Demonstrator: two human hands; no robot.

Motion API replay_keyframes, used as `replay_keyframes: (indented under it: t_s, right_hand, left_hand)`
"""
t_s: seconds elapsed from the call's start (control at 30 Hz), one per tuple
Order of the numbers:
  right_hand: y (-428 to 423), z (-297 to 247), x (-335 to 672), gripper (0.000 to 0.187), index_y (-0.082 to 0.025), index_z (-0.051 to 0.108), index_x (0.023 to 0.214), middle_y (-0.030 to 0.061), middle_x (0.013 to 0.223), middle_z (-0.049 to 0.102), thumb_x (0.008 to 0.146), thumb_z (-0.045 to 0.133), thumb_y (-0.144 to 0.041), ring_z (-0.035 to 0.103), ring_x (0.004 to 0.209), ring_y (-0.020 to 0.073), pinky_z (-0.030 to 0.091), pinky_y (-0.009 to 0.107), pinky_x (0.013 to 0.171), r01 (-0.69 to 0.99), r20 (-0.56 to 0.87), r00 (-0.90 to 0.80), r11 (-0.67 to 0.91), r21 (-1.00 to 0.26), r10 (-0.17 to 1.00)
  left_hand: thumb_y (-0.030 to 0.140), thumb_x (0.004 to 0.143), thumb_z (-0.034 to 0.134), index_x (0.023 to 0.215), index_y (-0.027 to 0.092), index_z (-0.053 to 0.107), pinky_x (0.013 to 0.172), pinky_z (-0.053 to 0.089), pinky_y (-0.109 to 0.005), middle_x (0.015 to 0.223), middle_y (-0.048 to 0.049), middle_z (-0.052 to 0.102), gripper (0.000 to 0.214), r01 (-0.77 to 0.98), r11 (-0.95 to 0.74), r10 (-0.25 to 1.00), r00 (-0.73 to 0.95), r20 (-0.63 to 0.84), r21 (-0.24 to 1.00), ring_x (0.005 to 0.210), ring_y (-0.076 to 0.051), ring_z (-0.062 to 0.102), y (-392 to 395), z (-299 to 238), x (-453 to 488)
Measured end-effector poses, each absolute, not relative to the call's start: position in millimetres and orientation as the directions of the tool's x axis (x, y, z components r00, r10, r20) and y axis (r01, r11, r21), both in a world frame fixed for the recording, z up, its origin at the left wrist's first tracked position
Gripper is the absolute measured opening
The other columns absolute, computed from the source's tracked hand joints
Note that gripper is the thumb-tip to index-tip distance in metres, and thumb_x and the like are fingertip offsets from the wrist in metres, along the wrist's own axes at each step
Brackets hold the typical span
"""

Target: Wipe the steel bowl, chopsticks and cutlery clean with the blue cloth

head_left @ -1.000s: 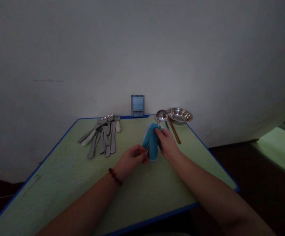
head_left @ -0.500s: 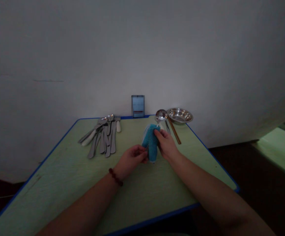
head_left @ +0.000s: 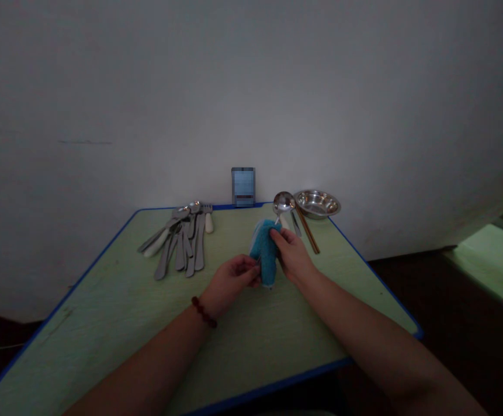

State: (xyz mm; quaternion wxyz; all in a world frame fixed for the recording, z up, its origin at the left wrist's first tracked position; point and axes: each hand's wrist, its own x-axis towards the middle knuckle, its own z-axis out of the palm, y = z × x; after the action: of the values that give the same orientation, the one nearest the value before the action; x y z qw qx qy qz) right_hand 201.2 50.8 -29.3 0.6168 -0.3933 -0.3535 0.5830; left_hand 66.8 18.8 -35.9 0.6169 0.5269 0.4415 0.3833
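Note:
A ladle [head_left: 283,202] with a shiny round bowl is tilted above the table, its bowl pointing away from me. A blue cloth [head_left: 267,259] is folded around its handle, so most of the handle is hidden. My right hand [head_left: 292,251] is closed on the cloth and the ladle handle inside it, just below the bowl. My left hand [head_left: 238,274] is closed in a pinch at the cloth's lower left side, where a thin bit of metal, seemingly the handle's end, shows at the fingertips.
Several knives, spoons and forks lie in a pile [head_left: 182,242] on the left of the green table [head_left: 117,323]. Wooden chopsticks [head_left: 309,231], a knife [head_left: 295,224] and a metal bowl [head_left: 318,203] are at the back right. A tablet-like screen [head_left: 243,186] stands against the wall.
The ladle, the cloth and my right hand have shifted very slightly to the left. My left hand stays in about the same place.

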Motion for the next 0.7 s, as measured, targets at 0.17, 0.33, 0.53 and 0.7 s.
replay_keyframes:
  t_s: [0.17,0.33,0.53,0.7]
  right_hand:
    - [50.3,-29.3,201.1,0.024,-0.018,0.055,0.066,-0.0058,0.054,0.052,0.056,0.065,-0.037,0.044,0.049,0.0070,0.034,0.021,0.048,-0.421,-0.027,0.078,0.009,-0.907,0.997]
    - [49.8,-30.0,201.0,0.023,-0.018,0.056,0.067,-0.0056,0.056,0.052,0.057,0.064,-0.036,0.045,0.051,0.0073,0.034,0.021,0.048,-0.417,-0.026,0.074,0.007,-0.909,0.997]
    - [50.0,-28.1,202.5,0.022,-0.018,0.056,0.066,-0.0062,0.054,0.052,0.056,0.065,-0.035,0.044,0.049,0.0068,0.033,0.021,0.047,-0.437,-0.030,0.076,0.007,-0.900,0.997]
    - [52.0,-27.4,203.4,0.022,-0.018,0.057,0.066,-0.0052,0.056,0.054,0.055,0.065,-0.035,0.046,0.050,0.0074,0.034,0.022,0.049,-0.442,-0.039,0.097,0.007,-0.897,0.995]
  left_hand:
    - [0.028,0.064,0.061,0.070,0.014,0.051,0.057,0.043,-0.024,0.059,0.0026,0.058,0.019,-0.022,0.151,0.943,0.303,-0.137,0.988,0.055,-0.009,0.054,18.3,-35.6,66.9]
    - [0.029,0.064,0.061,0.069,0.015,0.050,0.057,0.043,-0.024,0.059,0.0028,0.057,0.019,-0.030,0.145,0.938,0.321,-0.128,0.989,0.055,-0.008,0.054,18.7,-36.4,66.1]
    - [0.028,0.065,0.060,0.069,0.014,0.050,0.056,0.043,-0.023,0.058,0.0031,0.057,0.018,-0.016,0.148,0.936,0.325,-0.135,0.989,0.054,-0.008,0.053,19.1,-34.8,65.9]
    - [0.027,0.063,0.061,0.068,0.015,0.050,0.055,0.043,-0.023,0.058,0.0035,0.057,0.017,-0.001,0.144,0.940,0.314,-0.136,0.990,0.053,-0.008,0.053,18.3,-33.6,66.6]
